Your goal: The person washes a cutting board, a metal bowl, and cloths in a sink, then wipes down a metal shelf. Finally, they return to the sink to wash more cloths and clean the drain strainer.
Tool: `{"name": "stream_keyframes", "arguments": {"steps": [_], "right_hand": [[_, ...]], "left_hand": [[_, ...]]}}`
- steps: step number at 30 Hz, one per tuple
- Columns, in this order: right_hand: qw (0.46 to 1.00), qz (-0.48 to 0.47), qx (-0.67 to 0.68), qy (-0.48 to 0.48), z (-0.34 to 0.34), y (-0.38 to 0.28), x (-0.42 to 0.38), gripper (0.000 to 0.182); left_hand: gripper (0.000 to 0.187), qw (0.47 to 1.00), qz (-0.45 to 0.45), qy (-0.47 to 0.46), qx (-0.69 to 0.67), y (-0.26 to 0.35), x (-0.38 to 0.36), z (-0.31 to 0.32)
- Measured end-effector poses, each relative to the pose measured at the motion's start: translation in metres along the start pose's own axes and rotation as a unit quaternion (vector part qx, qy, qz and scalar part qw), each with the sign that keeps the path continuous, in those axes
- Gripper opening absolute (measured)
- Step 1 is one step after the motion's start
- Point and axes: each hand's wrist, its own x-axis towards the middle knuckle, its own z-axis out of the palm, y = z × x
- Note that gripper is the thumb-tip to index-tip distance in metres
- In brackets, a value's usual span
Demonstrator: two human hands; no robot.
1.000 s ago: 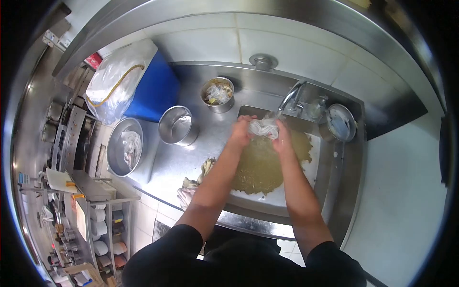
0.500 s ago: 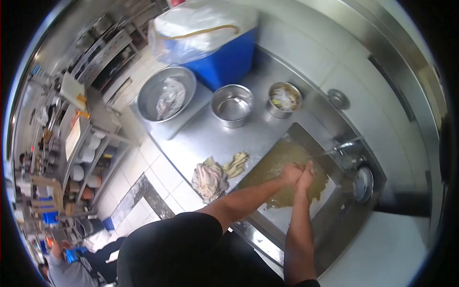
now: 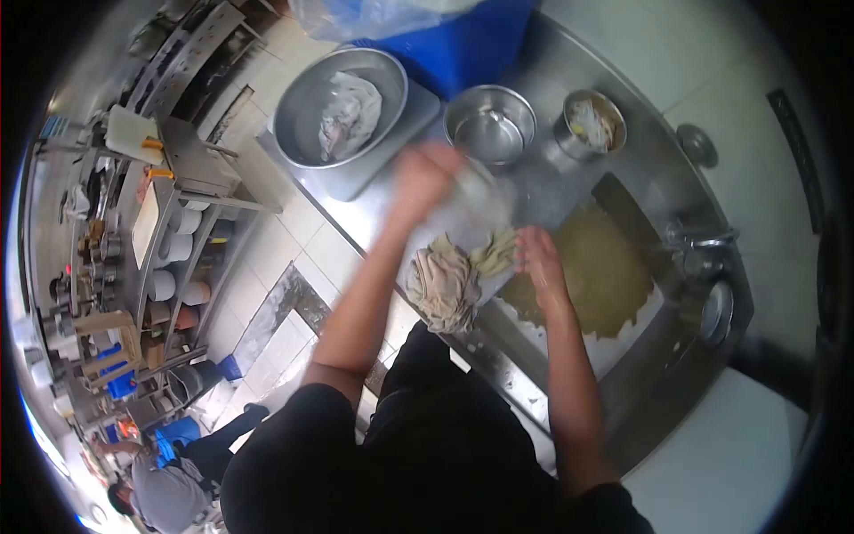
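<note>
My left hand [image 3: 429, 181], smeared by motion, is raised over the steel counter near the large metal bowl, fingers curled. From it trails a pale blurred cloth [image 3: 485, 198]. Close to the sink's near edge, my right hand [image 3: 541, 260] is open, palm turned inward, with nothing in it. Its fingertips are right by a yellow-green cloth [image 3: 496, 252]. A crumpled beige cloth [image 3: 442, 287] lies bunched at the counter's front edge. Murky yellow-brown water [image 3: 594, 271] stands in the sink [image 3: 654, 392].
A large metal bowl [image 3: 294, 125] holds a wet whitish cloth [image 3: 351, 114]. Beside it stand a smaller steel bowl [image 3: 491, 133] and a pot of scraps [image 3: 569, 138]. A blue bin [image 3: 463, 53] is behind, a faucet [image 3: 712, 240] right. Another person [image 3: 173, 489] works at lower left.
My hands were together over the sink. They have separated: the left has swung left over the counter with the pale cloth, the right has moved to the sink's edge. The view has shifted.
</note>
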Motion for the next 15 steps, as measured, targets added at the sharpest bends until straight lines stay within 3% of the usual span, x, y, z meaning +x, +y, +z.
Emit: {"name": "stream_keyframes", "arguments": {"steps": [1, 4, 5, 6, 8, 9, 11, 12, 14, 15], "right_hand": [[0.998, -0.014, -0.064, -0.012, 0.007, 0.007, 0.009, 0.042], [0.961, -0.09, -0.258, -0.038, 0.028, 0.031, 0.023, 0.034], [0.938, -0.134, -0.318, -0.029, 0.038, 0.033, 0.02, 0.033], [0.909, -0.179, -0.377, -0.019, 0.044, 0.033, 0.017, 0.031], [0.834, -0.288, -0.468, 0.035, 0.047, 0.028, 0.007, 0.027], [0.787, -0.34, -0.51, 0.064, 0.047, 0.026, 0.004, 0.024], [0.773, -0.352, -0.526, 0.042, 0.036, 0.025, 0.007, 0.023], [0.766, -0.355, -0.534, 0.034, 0.028, 0.025, 0.006, 0.022], [0.777, -0.41, -0.469, 0.091, 0.01, 0.014, 0.003, 0.022], [0.778, -0.437, -0.436, 0.12, 0.0, 0.008, 0.0, 0.022]], "left_hand": [[0.032, 0.978, 0.123, 0.045, 0.164, 0.001, 0.032, -0.047], [0.038, 0.991, 0.022, 0.112, 0.069, 0.028, 0.095, -0.143], [0.04, 0.981, 0.038, 0.127, 0.143, 0.038, 0.104, -0.156], [0.048, 0.973, 0.043, 0.128, 0.189, 0.009, 0.137, -0.172], [0.065, 0.913, 0.034, 0.049, 0.402, -0.058, 0.197, -0.195], [0.073, 0.874, -0.004, 0.045, 0.483, -0.086, 0.201, -0.193], [0.089, 0.832, -0.092, 0.071, 0.543, -0.054, 0.157, -0.16], [0.079, 0.835, 0.035, 0.137, 0.532, -0.052, 0.136, -0.148], [0.056, 0.842, 0.167, 0.223, 0.462, -0.042, 0.097, -0.113], [0.045, 0.869, 0.234, 0.213, 0.381, -0.034, 0.073, -0.092]]}}
